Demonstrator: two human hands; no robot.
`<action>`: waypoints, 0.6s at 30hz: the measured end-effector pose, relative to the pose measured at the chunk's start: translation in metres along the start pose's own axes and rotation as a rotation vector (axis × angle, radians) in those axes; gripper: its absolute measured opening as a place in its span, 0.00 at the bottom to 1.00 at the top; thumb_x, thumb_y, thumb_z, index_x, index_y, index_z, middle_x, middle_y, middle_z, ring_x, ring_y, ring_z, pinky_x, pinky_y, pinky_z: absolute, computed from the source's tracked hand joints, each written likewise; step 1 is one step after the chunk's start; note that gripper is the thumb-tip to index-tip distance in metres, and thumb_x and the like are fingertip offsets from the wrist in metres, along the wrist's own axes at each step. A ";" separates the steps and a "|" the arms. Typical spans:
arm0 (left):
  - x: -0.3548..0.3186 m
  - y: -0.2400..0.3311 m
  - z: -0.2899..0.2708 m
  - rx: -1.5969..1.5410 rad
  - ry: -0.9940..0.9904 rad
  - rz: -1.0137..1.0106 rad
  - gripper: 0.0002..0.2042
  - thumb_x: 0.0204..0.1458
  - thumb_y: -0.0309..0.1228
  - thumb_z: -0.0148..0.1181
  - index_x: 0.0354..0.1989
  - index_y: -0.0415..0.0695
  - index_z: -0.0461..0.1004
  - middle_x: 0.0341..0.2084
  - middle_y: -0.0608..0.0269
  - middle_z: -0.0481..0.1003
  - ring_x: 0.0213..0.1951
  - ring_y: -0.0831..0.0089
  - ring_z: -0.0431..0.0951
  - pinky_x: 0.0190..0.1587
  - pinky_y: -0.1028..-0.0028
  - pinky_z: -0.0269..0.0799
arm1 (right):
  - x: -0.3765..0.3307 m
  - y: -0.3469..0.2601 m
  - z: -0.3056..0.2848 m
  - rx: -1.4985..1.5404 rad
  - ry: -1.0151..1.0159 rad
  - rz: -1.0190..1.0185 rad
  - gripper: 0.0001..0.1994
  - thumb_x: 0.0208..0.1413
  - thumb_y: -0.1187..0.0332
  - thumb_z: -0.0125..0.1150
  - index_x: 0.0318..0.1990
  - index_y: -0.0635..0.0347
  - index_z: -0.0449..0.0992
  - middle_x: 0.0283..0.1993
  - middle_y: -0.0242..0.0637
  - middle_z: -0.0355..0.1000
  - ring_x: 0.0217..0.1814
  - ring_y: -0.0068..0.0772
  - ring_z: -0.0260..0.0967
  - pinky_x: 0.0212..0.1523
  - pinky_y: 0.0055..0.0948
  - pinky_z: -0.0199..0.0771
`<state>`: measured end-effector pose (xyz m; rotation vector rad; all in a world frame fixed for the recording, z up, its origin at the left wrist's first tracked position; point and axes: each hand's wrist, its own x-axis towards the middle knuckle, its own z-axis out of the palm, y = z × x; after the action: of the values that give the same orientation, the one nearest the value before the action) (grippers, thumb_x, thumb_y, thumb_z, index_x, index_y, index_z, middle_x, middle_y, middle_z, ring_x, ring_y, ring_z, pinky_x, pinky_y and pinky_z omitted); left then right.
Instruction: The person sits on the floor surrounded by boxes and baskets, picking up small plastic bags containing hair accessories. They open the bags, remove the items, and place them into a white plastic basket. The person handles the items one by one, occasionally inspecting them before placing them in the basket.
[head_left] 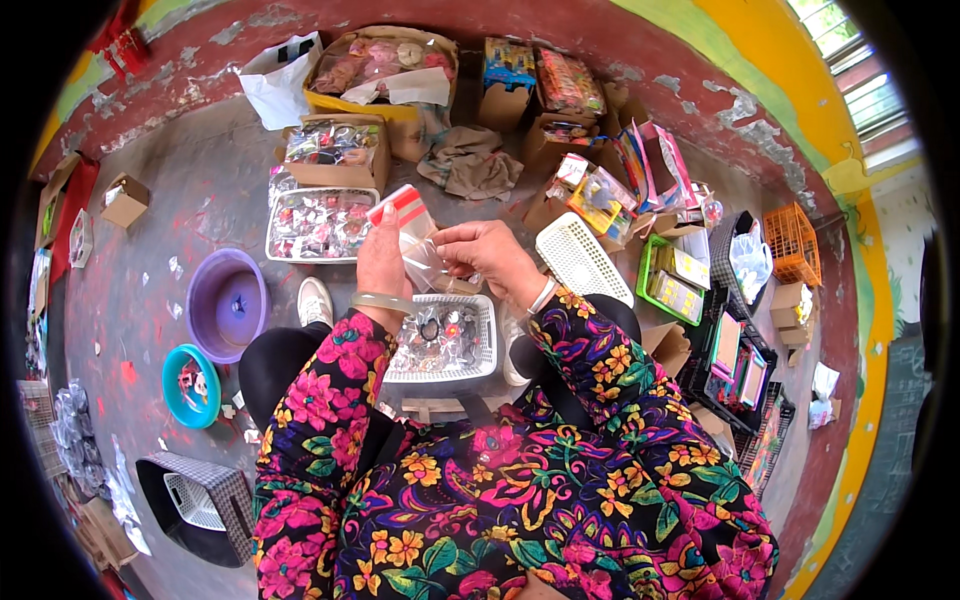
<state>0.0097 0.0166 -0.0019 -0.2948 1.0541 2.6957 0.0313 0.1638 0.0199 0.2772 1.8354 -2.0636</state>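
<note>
My left hand point(384, 260) is closed on a small clear plastic bag point(418, 245) that has a red-and-white striped top. The fingers of my right hand point(495, 258) are pinched together at the bag's right side; whether they grip its film or some small item there is too fine to make out. Under both hands, between my feet, stands a white plastic basket point(486, 340) holding several small clear packets with dark and colourful contents. Just beyond my left hand is another white basket point(270, 240), filled with similar packets.
A purple basin point(205, 300) and a teal basin point(178, 400) stand at the left. An empty white basket point(585, 255) leans at the right, near a green basket point(655, 300) and black crates point(735, 370). Cardboard boxes point(375, 165) of goods line the far wall.
</note>
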 end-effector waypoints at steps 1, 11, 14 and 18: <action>0.001 -0.001 -0.002 -0.001 0.004 0.004 0.15 0.56 0.39 0.47 0.38 0.37 0.68 0.30 0.57 0.73 0.29 0.69 0.75 0.31 0.72 0.71 | 0.000 0.000 0.001 -0.009 -0.007 0.007 0.11 0.46 0.74 0.59 0.39 0.66 0.75 0.26 0.32 0.71 0.21 0.15 0.64 0.24 0.14 0.65; 0.008 0.008 -0.007 0.064 0.075 0.142 0.14 0.56 0.39 0.47 0.40 0.39 0.68 0.29 0.60 0.73 0.30 0.72 0.74 0.32 0.73 0.71 | 0.003 -0.006 -0.017 -0.452 -0.100 -0.006 0.12 0.44 0.74 0.57 0.39 0.67 0.75 0.23 0.32 0.70 0.20 0.18 0.63 0.22 0.18 0.63; 0.007 0.021 -0.003 0.119 0.052 0.200 0.14 0.56 0.39 0.47 0.39 0.40 0.68 0.29 0.62 0.73 0.29 0.75 0.74 0.30 0.76 0.71 | -0.001 -0.021 -0.028 -0.883 -0.065 -0.055 0.14 0.43 0.68 0.58 0.39 0.64 0.75 0.23 0.35 0.72 0.24 0.25 0.68 0.26 0.22 0.65; 0.004 0.023 0.001 0.260 -0.058 0.212 0.15 0.55 0.40 0.49 0.39 0.39 0.70 0.30 0.63 0.74 0.28 0.78 0.73 0.27 0.80 0.69 | 0.000 -0.020 -0.028 -0.601 0.013 -0.189 0.15 0.45 0.65 0.62 0.41 0.62 0.75 0.23 0.27 0.70 0.23 0.18 0.64 0.24 0.18 0.62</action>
<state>-0.0003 0.0017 0.0128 -0.0597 1.4739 2.6820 0.0209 0.1928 0.0344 -0.0471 2.4543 -1.5082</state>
